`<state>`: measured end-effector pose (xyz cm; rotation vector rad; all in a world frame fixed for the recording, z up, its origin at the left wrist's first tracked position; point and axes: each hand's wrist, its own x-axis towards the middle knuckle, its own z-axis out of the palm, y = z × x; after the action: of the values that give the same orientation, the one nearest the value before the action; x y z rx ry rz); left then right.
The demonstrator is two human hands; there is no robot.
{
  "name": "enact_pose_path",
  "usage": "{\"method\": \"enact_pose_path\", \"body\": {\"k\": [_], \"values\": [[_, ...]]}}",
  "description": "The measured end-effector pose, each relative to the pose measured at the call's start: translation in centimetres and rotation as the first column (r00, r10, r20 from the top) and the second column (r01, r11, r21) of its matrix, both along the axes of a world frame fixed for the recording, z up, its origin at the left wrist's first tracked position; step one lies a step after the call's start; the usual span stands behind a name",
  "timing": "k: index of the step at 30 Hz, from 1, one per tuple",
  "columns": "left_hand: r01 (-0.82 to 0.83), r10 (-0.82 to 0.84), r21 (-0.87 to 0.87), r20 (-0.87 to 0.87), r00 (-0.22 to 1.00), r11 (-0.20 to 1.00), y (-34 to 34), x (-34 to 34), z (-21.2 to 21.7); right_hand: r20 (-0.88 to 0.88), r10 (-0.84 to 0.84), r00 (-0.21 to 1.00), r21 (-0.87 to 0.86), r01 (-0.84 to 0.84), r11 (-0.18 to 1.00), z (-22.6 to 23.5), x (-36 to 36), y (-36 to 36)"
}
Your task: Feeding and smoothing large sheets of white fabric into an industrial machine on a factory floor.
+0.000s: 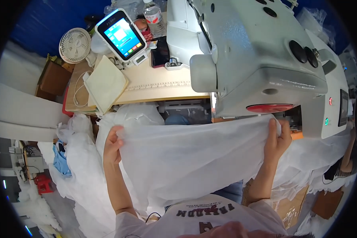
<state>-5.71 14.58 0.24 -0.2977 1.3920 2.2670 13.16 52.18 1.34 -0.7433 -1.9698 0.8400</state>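
Note:
A large sheet of thin white fabric (186,158) is stretched between my two hands in front of a grey-white sewing machine (258,59). My left hand (113,144) grips the sheet's upper left corner. At the upper right corner, my right hand (275,139) holds the fabric just under the machine's head, beside the red round part (269,107). The cloth drapes down over my lap and hides the table edge below the machine.
The wooden table (158,89) carries a tilted touchscreen device (121,35), a folded cream cloth (105,83), a black phone (160,51), a water bottle (154,18) and a small white fan (74,45). Heaps of white fabric (79,174) lie at the left. Another person's arm (347,160) is at right.

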Motion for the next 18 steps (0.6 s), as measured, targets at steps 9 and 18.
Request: {"method": "enact_pose_path", "body": {"k": [9,18], "values": [[-0.031,-0.452,-0.759,-0.419,0.787,0.65,5.2,1.1,0.1,0.536,-0.237,0.81,0.226,0.132,0.965,1.4,-0.1,4.8],[0.241,-0.435,-0.588,-0.211,0.875,0.772,0.7,2.7,-4.9,0.434,-0.244,0.867,0.456,0.023,0.89,-3.2,0.4,7.6]]}}
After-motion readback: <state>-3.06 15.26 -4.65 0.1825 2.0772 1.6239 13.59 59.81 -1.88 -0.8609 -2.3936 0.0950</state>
